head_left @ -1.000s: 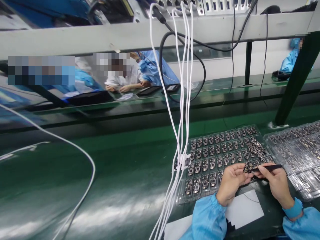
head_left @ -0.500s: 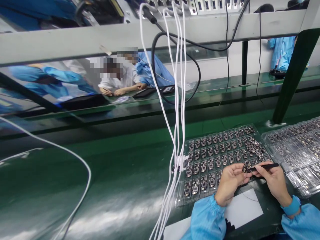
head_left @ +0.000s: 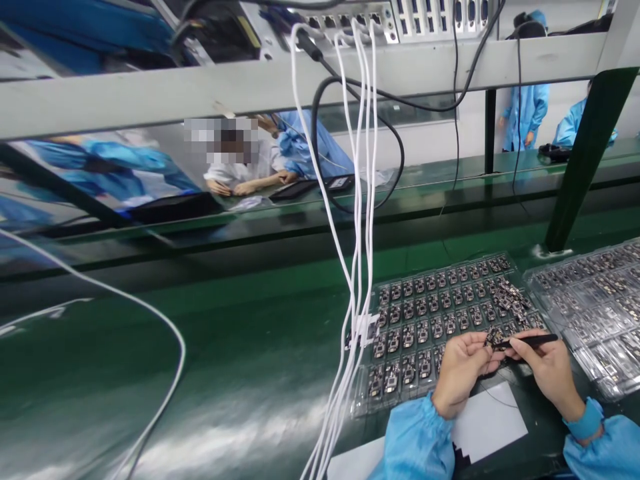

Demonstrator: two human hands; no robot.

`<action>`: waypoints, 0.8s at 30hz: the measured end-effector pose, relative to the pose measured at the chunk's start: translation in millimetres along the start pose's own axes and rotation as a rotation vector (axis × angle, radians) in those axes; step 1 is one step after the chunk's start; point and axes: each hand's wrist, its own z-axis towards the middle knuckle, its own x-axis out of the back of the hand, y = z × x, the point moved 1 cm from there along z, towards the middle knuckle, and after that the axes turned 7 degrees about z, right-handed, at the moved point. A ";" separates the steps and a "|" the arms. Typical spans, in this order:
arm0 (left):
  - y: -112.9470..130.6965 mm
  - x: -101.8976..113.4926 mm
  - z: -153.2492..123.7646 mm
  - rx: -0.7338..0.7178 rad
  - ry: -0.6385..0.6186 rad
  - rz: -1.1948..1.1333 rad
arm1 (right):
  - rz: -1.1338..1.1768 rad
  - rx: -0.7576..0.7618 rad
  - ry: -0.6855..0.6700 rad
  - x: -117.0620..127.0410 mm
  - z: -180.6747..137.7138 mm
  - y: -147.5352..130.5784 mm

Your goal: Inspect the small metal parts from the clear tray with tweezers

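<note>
My left hand (head_left: 463,370) pinches a small dark circuit board (head_left: 495,335) at its fingertips, just above the near edge of a clear tray (head_left: 373,400) filled with rows of similar boards. My right hand (head_left: 547,367) grips black tweezers (head_left: 533,341) whose tips touch that small board. Both wrists wear blue sleeves. A loose heap of small boards (head_left: 513,297) lies on the tray's right side.
A second clear tray (head_left: 590,300) of boards sits to the right. White cables (head_left: 357,267) hang down left of the tray. White paper (head_left: 493,423) lies under my hands. The green belt (head_left: 225,347) stretches left. Other people in blue coats work beyond the frame.
My hands stay together over the tray; only the view has shifted slightly.
</note>
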 end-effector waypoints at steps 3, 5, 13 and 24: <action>0.2 0.1 -0.2 -0.009 0.002 0.008 | -0.019 0.007 0.002 0.1 -1.2 0.3; 0.0 0.6 0.0 -0.008 0.008 0.007 | -0.003 -0.004 0.013 0.9 -1.8 1.0; 0.3 1.2 -0.1 0.001 0.014 0.010 | 0.023 0.015 0.026 2.9 -2.7 1.4; 1.9 3.7 -0.7 -0.004 0.005 0.001 | 0.061 0.022 0.079 2.4 0.4 3.5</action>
